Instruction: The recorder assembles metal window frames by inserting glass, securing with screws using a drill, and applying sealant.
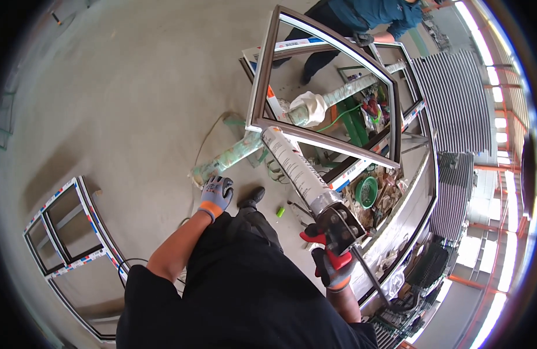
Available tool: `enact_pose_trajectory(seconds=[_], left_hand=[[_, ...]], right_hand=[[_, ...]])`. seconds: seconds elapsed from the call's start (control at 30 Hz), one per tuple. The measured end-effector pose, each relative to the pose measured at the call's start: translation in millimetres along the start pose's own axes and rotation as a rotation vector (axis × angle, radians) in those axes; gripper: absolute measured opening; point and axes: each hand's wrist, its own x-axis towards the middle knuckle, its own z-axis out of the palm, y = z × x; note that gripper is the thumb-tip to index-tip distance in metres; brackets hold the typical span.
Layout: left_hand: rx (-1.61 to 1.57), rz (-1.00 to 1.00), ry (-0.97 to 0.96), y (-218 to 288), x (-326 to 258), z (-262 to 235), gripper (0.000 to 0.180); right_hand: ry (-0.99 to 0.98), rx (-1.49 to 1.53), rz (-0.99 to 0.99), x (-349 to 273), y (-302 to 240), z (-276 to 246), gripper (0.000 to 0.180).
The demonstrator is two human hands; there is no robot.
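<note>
Sealant work looks barely begun: right hand [332,264] is squeezing the caulking gun [306,180], nozzle nearing the window frame [329,142], while left hand [216,195] is hanging empty, fingers loosely curled.

Left hand [216,193]: gloved grey with an orange cuff, fingers loosely curled, hanging free at the person's side, palm turned inward.
Left arm: bare forearm, bent a little, reaching forward and down.
Right hand [333,264]: gloved, grip closed tight, fist raised ahead of the body.
Right arm: bare forearm, angled upward from the lower edge.
</note>
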Motion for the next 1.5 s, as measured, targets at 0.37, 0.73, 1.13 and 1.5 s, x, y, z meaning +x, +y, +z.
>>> enact_pose_trajectory(seconds=[0.37, 0.73, 1.13, 1.5], left_hand=[[0.101, -0.02, -0.119, -11.1, 0.6, 10.4, 0.029], [0.079, -0.112, -0.25, 4.2, 38.3, 35.9, 0.042], [-1.101, -0.292, -0.271, 242.2, 109.1, -17.2, 0.043], [-1.874, -0.737, -0.385, 190.2, 120.0, -80.6, 0.05]], right_hand=[[0.234, 0.465, -0.223, -7.8, 34.4, -54.8, 0.052], [0.482, 0.486, -0.376, -14.0, 79.9, -141.7, 0.052], [0.008, 0.516, -0.343, 52.1, 52.8, -149.3, 0.064], [-0.453, -0.144, -0.441, 23.8, 29.7, -80.5, 0.064]])
